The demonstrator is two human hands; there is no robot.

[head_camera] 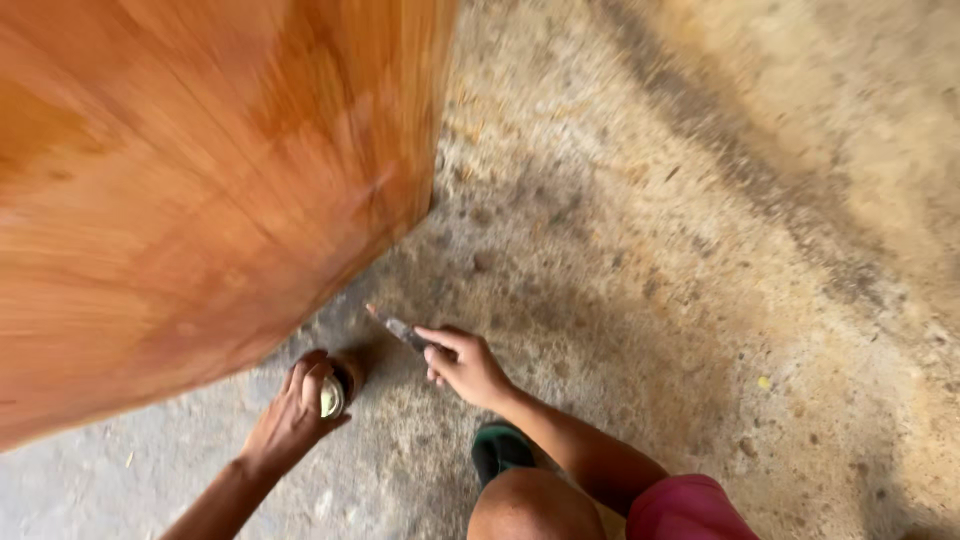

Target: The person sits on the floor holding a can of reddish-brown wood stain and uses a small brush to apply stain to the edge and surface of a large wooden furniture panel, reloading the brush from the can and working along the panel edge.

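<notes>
My left hand (pixel 292 416) is closed around a small round tin (pixel 334 394) with a pale greenish inside, held low near the bottom edge of a large orange-brown wooden panel (pixel 200 180). My right hand (pixel 462 364) grips a narrow flat tool, a putty knife or small brush (pixel 393 328), whose tip points up and left toward the panel's lower edge. The tool's tip sits just off the wood. The view is blurred by motion.
The wooden panel fills the upper left of the view and stands on a rough, dusty concrete floor (pixel 700 250). My bare knee (pixel 530 505), red shorts (pixel 690 510) and a dark green sandal (pixel 500 448) are at the bottom centre.
</notes>
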